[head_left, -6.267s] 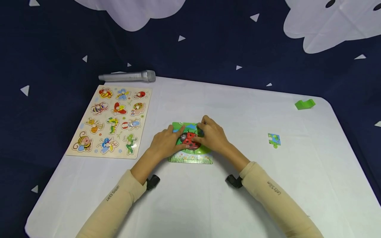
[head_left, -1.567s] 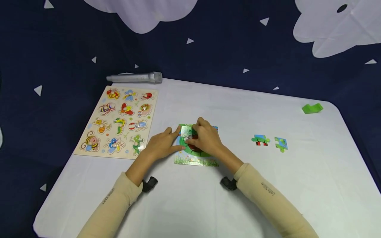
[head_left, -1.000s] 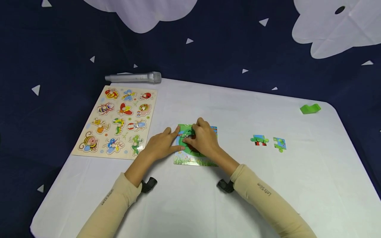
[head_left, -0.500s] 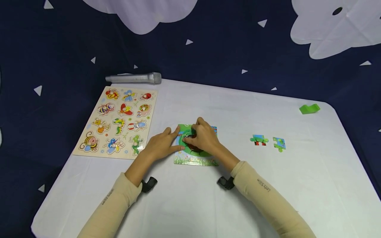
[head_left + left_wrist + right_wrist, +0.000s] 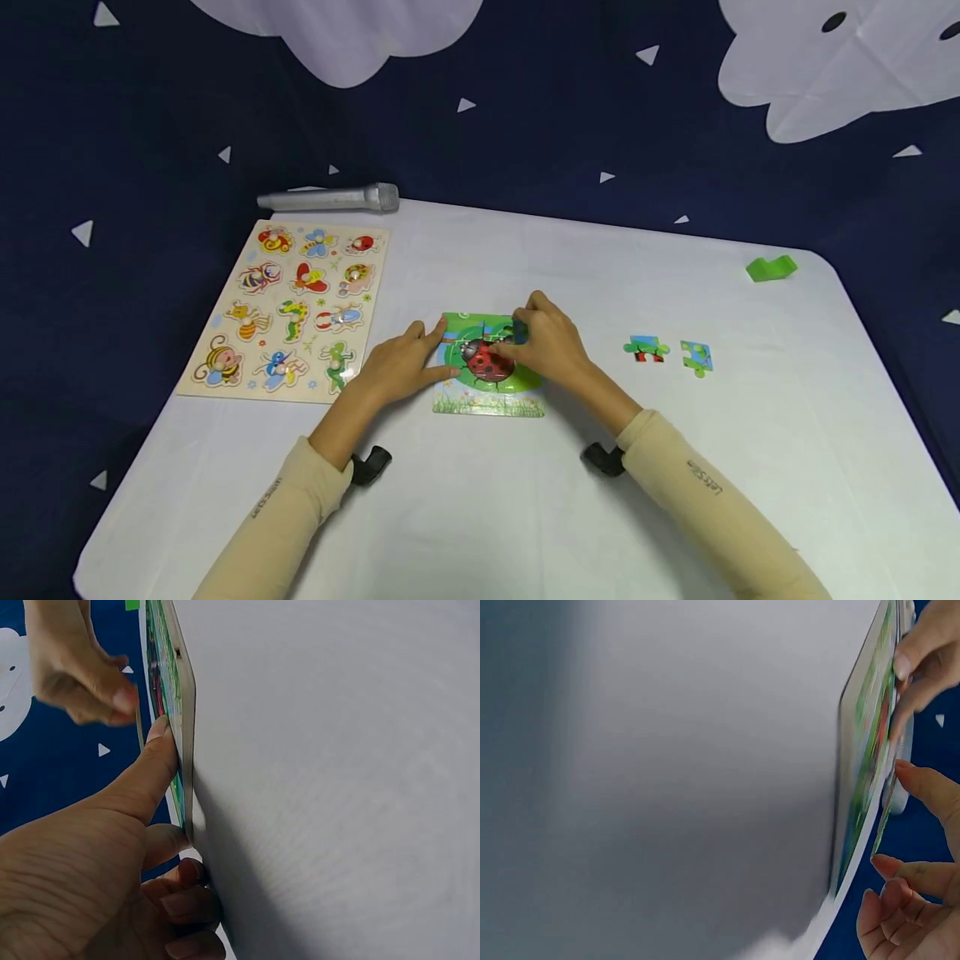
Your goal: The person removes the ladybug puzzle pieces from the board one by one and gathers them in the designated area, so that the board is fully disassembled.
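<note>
A square ladybug jigsaw puzzle (image 5: pixel 487 402) lies on the white table in the head view. Along its left side, my left hand (image 5: pixel 397 367) rests with thumb on the picture and forefinger at the upper corner. In the left wrist view the thumb (image 5: pixel 150 761) presses the face, the other fingers bent by the edge. My right hand (image 5: pixel 553 340) is over the puzzle's upper right part, pinching a jigsaw piece (image 5: pixel 886 817) between thumb and fingertip; in the right wrist view this thin piece is seen edge-on, apart from the board.
To the right lie two loose jigsaw pieces, one with red (image 5: pixel 647 348) and one blue-green (image 5: pixel 697 357). A wooden insect peg puzzle (image 5: pixel 281 312) and a silver microphone (image 5: pixel 330 198) occupy the left; a green block (image 5: pixel 771 268) sits near the back right corner.
My right hand has moved right from mid-puzzle with a piece, uncovering the ladybug. Since the earliest frame, a second loose piece has appeared on the right. The left hand stays at the puzzle's edge.
</note>
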Demonstrator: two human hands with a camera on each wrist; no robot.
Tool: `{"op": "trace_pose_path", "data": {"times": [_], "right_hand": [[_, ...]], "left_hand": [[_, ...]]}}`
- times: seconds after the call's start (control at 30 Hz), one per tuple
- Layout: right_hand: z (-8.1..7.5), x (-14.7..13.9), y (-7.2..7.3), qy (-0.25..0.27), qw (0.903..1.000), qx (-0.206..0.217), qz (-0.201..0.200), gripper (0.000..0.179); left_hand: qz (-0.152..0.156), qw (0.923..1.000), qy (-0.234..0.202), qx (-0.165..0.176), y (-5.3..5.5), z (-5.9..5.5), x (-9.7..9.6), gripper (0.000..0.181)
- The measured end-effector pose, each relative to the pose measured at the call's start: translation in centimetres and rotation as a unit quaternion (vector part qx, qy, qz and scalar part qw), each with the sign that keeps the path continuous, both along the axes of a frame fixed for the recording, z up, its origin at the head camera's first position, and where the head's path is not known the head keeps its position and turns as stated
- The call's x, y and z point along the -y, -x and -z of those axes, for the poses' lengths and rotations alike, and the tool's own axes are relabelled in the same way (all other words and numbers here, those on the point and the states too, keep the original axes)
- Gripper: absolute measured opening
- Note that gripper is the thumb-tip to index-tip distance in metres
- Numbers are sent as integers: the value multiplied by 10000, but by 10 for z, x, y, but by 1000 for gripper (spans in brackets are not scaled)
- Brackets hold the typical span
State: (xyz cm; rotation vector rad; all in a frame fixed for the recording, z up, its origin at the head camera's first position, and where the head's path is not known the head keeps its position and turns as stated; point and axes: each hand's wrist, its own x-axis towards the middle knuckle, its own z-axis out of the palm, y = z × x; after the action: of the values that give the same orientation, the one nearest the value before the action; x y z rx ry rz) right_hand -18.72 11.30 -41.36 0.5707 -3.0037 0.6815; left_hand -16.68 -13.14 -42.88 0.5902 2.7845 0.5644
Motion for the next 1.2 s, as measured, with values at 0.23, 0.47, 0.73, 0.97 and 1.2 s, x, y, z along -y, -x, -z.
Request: {"op": "trace_pose_path", "data": {"times": [0.23,0.47,0.73,0.97,1.2], "right_hand": [[-3,-48,-7,-7,9987,122,488,65],[-4,-86,-14,-167,9965,279,772,66],[-3,-116,-17,-435,9954,217,822,66],[0,-128,-15,-440,9951,388,801,68],[-1,-131,-14,-417,9931,701,842,74]], "left_hand": [[-1,10000,-73,-21,0,0,0,88],[-39,10000,-41,9,0,0,0,87],[-58,10000,-51,-10,-1,-2,-2,88],[-42,10000,-8,7,-1,-1,-1,87],[-55,10000,-17,-32,-1,-2,-1,87]]}}
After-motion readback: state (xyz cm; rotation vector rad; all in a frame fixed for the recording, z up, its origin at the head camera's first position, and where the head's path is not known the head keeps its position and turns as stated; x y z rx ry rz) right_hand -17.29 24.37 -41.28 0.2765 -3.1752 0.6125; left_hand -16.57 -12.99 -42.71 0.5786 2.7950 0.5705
